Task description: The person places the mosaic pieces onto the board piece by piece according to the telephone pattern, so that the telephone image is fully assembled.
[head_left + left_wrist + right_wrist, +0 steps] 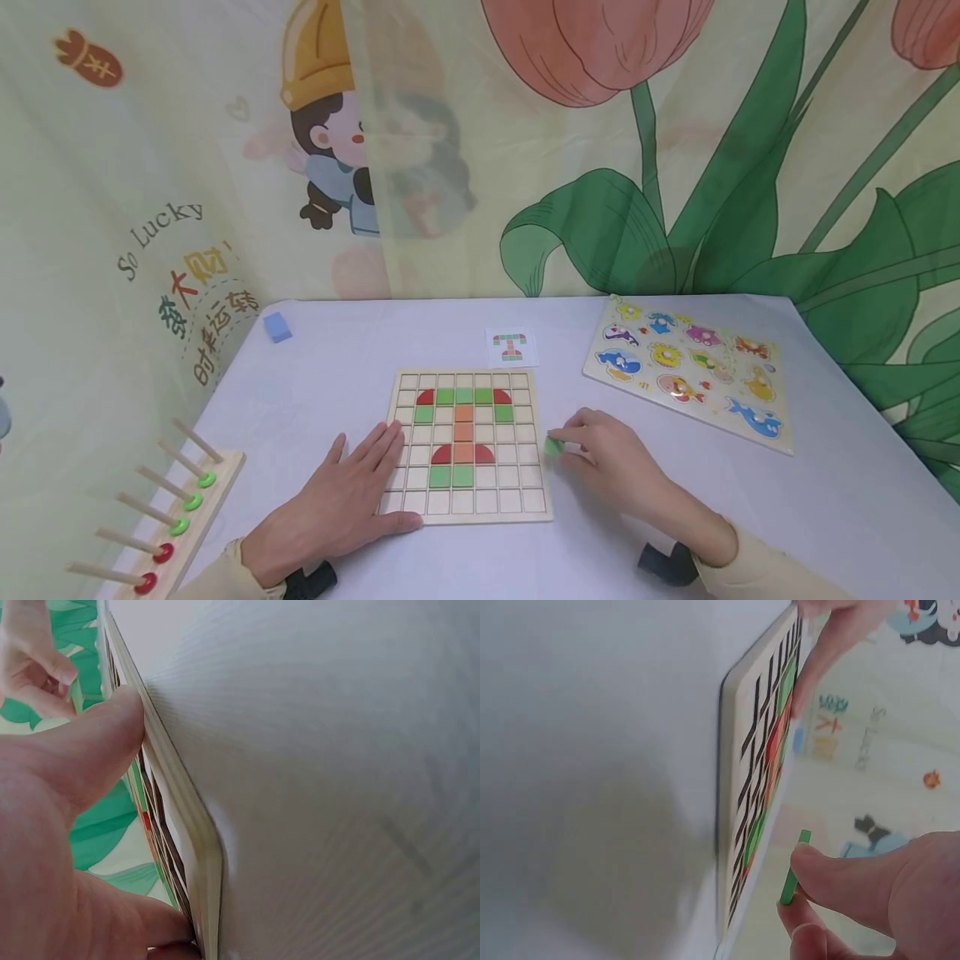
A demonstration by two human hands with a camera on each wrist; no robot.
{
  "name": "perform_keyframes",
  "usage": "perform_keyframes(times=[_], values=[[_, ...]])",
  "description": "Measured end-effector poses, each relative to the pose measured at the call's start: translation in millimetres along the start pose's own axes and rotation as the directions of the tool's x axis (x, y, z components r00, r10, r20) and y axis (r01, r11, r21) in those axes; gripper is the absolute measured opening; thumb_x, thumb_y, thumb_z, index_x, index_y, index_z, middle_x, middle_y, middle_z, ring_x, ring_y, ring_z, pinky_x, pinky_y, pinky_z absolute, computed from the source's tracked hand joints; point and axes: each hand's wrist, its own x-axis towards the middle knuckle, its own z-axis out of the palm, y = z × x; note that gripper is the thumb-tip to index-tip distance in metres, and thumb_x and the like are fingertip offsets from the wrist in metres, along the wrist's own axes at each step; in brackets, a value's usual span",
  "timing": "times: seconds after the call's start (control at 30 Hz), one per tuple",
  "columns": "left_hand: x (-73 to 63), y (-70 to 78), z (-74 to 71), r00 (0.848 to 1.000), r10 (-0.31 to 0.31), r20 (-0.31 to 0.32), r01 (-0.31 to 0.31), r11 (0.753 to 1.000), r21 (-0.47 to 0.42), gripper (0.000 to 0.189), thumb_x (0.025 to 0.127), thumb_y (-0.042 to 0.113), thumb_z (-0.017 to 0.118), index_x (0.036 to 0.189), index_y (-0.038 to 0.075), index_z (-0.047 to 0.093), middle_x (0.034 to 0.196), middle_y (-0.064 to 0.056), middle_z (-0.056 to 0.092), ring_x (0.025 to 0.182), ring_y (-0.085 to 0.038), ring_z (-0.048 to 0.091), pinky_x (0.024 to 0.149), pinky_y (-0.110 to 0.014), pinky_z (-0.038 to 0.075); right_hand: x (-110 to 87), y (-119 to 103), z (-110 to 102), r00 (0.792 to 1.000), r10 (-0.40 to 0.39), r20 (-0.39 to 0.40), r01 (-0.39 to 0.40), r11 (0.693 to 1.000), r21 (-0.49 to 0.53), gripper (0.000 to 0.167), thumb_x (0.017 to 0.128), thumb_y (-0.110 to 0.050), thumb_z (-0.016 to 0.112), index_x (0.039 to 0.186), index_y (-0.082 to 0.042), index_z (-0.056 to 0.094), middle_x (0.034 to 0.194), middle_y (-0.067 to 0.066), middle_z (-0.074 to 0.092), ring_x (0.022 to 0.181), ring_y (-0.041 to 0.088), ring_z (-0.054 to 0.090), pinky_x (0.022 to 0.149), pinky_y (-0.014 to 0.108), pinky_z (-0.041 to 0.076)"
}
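Observation:
In the head view a wooden grid board (510,500) lies on the table, with green, red and orange tiles set in its cells. My left hand (337,496) rests flat on the board's left edge, fingers straight and thumb along the near-left corner. Just right of the board, my right hand (611,458) pinches a green square tile (554,447) between thumb and fingers. The right wrist view shows this green tile (795,868) edge-on, apart from the board (731,787). Behind the board lies a small pattern card (512,347) printed with a similar coloured figure.
A peg rack (225,467) with green and red rings stands at the left. One blue block (277,327) sits at the far-left corner. At the right back lies a sea-animal puzzle board (690,367). A printed curtain (450,167) hangs behind the white table.

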Motion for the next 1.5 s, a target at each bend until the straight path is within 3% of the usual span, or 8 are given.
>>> perform_keyframes(times=[0.2,0.4,0.87,1.13,1.5], values=[[1.1,-0.3,-0.7,1.000,-0.003,-0.001,0.003,1.000,-0.003,0.109,0.087,0.076,0.059,0.160,0.001,0.031,0.170,-0.014,0.026,0.159,-0.034,0.024,0.119,-0.073,0.019,10.6,-25.0,14.9,0.984,-0.173,0.040,0.171,0.983,0.062,0.031,0.085,-0.009,0.083,0.116,-0.011,0.080,0.097,-0.005,0.070,0.085,0.007,0.054,0.070,0.019,0.048],[3.2,0.3,-0.2,1.000,-0.014,0.009,0.014,1.000,0.002,0.109,0.086,0.077,0.060,0.160,0.002,0.031,0.171,-0.014,0.026,0.159,-0.034,0.023,0.119,-0.073,0.019,20.0,-38.8,30.5,0.963,-0.250,0.098,0.239,0.965,0.108,0.028,0.086,-0.012,0.082,0.114,-0.012,0.080,0.097,-0.007,0.071,0.086,0.004,0.055,0.073,0.019,0.048],[2.5,0.6,-0.3,1.000,-0.009,0.001,0.009,1.000,0.016,0.108,0.087,0.077,0.059,0.160,0.002,0.031,0.170,-0.014,0.026,0.159,-0.033,0.024,0.119,-0.072,0.020,32.7,-39.6,43.3,0.941,-0.295,0.166,0.274,0.951,0.141,0.028,0.084,-0.011,0.084,0.111,-0.015,0.082,0.095,-0.006,0.076,0.083,0.000,0.056,0.071,0.016,0.047],[1.4,1.6,-0.1,1.000,-0.019,0.008,0.019,1.000,0.015,0.109,0.086,0.076,0.060,0.160,0.002,0.031,0.170,-0.014,0.026,0.159,-0.034,0.023,0.120,-0.073,0.019,38.1,-39.2,43.0,0.941,-0.261,0.217,0.221,0.956,0.193,0.029,0.083,-0.014,0.086,0.111,-0.017,0.082,0.092,-0.008,0.074,0.077,0.001,0.053,0.064,0.017,0.046],[1.2,0.6,0.6,1.000,-0.013,0.004,0.013,1.000,0.019,0.109,0.086,0.077,0.059,0.160,0.002,0.031,0.171,-0.014,0.026,0.159,-0.034,0.024,0.119,-0.073,0.020,37.4,-41.8,41.1,0.939,-0.259,0.227,0.203,0.948,0.246,0.025,0.082,-0.009,0.085,0.107,-0.012,0.083,0.087,-0.005,0.070,0.068,0.002,0.049,0.057,0.018,0.043]])
